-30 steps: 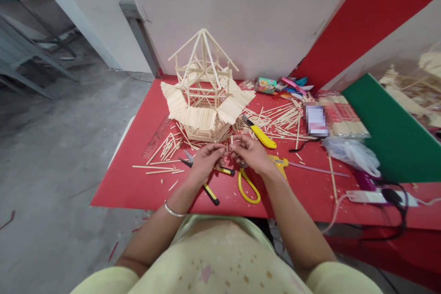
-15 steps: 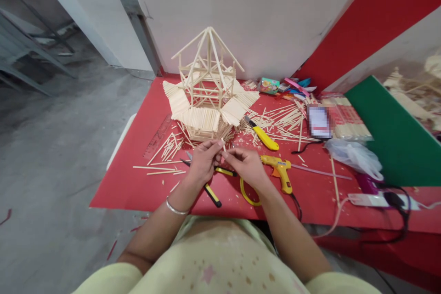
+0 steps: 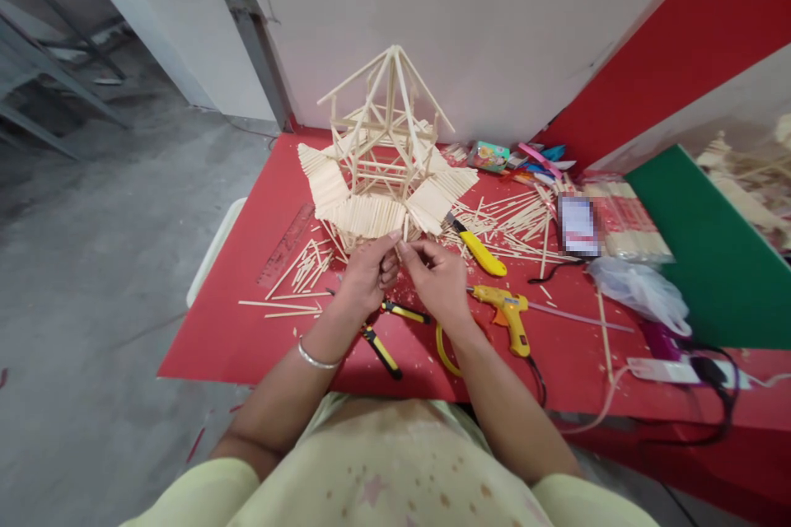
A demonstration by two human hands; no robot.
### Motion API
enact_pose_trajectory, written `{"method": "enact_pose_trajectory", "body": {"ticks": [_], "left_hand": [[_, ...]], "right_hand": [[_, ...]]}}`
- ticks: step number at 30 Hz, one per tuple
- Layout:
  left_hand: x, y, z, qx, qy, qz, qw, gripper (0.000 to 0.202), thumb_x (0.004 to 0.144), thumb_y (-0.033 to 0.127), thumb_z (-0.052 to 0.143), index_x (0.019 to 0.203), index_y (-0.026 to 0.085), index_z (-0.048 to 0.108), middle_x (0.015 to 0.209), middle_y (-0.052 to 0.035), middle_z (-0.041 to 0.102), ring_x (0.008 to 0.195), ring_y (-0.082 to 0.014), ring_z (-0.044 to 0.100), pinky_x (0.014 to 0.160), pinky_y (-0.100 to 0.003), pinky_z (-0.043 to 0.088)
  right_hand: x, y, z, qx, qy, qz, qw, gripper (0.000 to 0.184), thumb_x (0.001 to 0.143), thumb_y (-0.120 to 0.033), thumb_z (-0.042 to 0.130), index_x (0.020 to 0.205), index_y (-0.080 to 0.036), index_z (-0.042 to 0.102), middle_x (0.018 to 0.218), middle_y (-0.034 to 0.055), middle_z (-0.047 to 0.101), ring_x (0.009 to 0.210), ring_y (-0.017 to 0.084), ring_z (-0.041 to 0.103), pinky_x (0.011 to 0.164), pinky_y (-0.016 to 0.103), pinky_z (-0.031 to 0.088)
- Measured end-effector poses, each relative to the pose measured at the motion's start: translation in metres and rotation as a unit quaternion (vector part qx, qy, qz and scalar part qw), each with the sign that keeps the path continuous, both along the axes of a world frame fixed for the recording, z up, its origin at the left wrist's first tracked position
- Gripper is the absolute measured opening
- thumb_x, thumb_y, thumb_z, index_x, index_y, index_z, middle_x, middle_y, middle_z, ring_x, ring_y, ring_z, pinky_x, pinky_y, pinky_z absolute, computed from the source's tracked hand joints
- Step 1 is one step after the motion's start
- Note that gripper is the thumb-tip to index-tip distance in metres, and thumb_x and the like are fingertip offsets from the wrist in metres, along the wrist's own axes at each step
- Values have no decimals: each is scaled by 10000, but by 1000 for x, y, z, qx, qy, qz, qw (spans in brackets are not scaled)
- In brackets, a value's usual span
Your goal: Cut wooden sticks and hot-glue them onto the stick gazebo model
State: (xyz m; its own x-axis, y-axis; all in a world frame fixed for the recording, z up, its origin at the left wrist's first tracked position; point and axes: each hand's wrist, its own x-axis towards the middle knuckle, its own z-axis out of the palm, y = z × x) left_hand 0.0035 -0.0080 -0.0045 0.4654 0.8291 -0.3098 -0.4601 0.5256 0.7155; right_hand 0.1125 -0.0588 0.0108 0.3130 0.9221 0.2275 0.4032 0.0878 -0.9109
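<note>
A model house of thin wooden sticks [image 3: 383,169] stands at the back of the red table [image 3: 247,280], with a pointed open roof frame and fanned stick panels around its base. My left hand [image 3: 367,276] and my right hand [image 3: 436,276] meet just in front of its lower edge. Both pinch a short wooden stick [image 3: 405,229] that stands upright between their fingertips, close to the model's front panel. A metal bangle is on my left wrist.
Loose sticks [image 3: 512,218] litter the table. A yellow utility knife [image 3: 479,247], a yellow glue gun [image 3: 510,317], yellow-handled pliers [image 3: 389,342] and yellow scissors [image 3: 443,346] lie near my hands. A ruler [image 3: 285,245], a plastic bag [image 3: 639,284], a power strip [image 3: 673,369] and a green board [image 3: 704,255] are around.
Both hands have moved forward from above the pliers toward the model's base, carrying the short stick. The right hand left the glue gun area, which now shows fully.
</note>
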Motion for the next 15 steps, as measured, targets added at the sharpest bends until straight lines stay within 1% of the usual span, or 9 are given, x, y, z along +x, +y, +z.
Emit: {"method": "enact_pose_trajectory", "body": {"ticks": [6, 11, 15], "left_hand": [[1, 9, 3, -27, 9, 0, 1000, 448, 699, 399, 750, 539, 186, 389, 379, 96, 300, 312, -32, 268, 333, -188, 163], [3, 13, 7, -30, 12, 4, 999, 351, 682, 350, 750, 574, 175, 466, 374, 104, 300, 314, -30, 245, 333, -188, 141], [3, 16, 9, -41, 12, -17, 999, 253, 677, 343, 738, 645, 154, 573, 375, 103, 306, 315, -28, 234, 332, -185, 120]], "right_hand": [[-4, 4, -1, -3, -8, -12, 1000, 256, 872, -406, 600, 836, -192, 737, 731, -6, 716, 619, 112, 615, 601, 215, 463], [-4, 6, -3, -2, -14, -12, 1000, 258, 874, -415, 601, 852, -197, 738, 748, -6, 721, 647, 120, 627, 639, 225, 477], [-2, 7, -4, -12, -14, -11, 1000, 277, 862, -447, 609, 881, -205, 742, 803, 8, 737, 698, 141, 648, 686, 249, 494]]}}
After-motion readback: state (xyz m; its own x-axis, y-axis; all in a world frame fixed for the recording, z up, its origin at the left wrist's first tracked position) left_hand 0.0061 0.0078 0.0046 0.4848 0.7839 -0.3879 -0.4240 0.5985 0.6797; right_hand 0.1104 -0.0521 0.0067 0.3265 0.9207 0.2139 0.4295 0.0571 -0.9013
